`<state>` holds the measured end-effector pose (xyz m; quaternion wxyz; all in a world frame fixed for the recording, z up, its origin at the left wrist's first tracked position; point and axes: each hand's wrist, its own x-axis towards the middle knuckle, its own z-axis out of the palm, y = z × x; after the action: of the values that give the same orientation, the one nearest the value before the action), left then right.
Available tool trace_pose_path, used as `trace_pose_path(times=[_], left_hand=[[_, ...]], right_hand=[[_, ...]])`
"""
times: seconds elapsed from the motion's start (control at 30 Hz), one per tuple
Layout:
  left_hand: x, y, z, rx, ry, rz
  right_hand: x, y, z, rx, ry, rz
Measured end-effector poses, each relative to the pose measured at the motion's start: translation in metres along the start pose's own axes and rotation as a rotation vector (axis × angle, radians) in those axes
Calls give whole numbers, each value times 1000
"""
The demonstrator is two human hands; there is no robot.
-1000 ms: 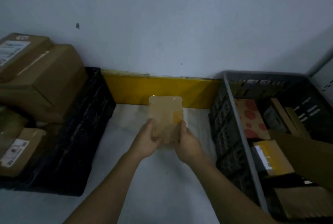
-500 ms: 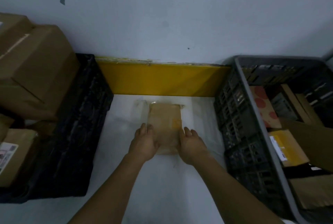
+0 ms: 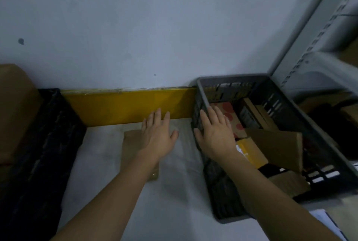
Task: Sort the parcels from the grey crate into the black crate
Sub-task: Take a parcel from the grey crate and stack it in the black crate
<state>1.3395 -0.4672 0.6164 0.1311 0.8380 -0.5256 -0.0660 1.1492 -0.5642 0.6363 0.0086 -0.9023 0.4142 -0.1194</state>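
Note:
A flat brown parcel (image 3: 130, 144) lies on the white surface between the two crates, partly hidden under my left forearm. My left hand (image 3: 157, 135) hovers open over its right side, fingers spread. My right hand (image 3: 216, 134) is open above the left rim of the grey crate (image 3: 280, 93), holding nothing. Inside the grey crate lie several parcels: a red-dotted one (image 3: 231, 113), a yellow one (image 3: 251, 152) and a tilted brown cardboard piece (image 3: 279, 145). The black crate (image 3: 44, 143) stands at the left with brown boxes (image 3: 13, 109) stacked in it.
A yellow strip (image 3: 127, 105) runs along the foot of the grey wall behind the white surface (image 3: 174, 192). A grey perforated shelf upright (image 3: 313, 33) rises at the right. White paper (image 3: 325, 219) lies near the lower right corner.
The brown parcel was set down flat on the white surface and both hands let go of it. Both hands shifted right, the right one reaching over the grey crate's rim.

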Motion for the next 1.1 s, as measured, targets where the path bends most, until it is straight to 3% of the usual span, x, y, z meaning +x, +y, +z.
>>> trace_pose_path(times=[0.07, 0.13, 0.3, 0.43, 0.53, 0.67, 0.87, 1.1], left_hand=[[6, 32, -2, -20, 36, 52], [10, 64, -4, -35, 49, 103], [11, 126, -3, -64, 46, 188], [8, 144, 11, -15, -7, 184], [6, 148, 17, -10, -29, 167], [5, 148, 22, -5, -25, 140], [9, 149, 17, -22, 0, 107], [18, 144, 2, -137, 82, 16]], right_hand=[[-6, 39, -11, 15, 40, 61], [-13, 82, -17, 25, -27, 143], [-37, 170, -5, -28, -350, 303], [-44, 191, 16, -4, -674, 337], [-46, 190, 38, 22, -777, 340], [-33, 190, 42, 19, -722, 308], [-1, 199, -23, 64, -577, 232], [24, 189, -125, 355, -167, 109]])
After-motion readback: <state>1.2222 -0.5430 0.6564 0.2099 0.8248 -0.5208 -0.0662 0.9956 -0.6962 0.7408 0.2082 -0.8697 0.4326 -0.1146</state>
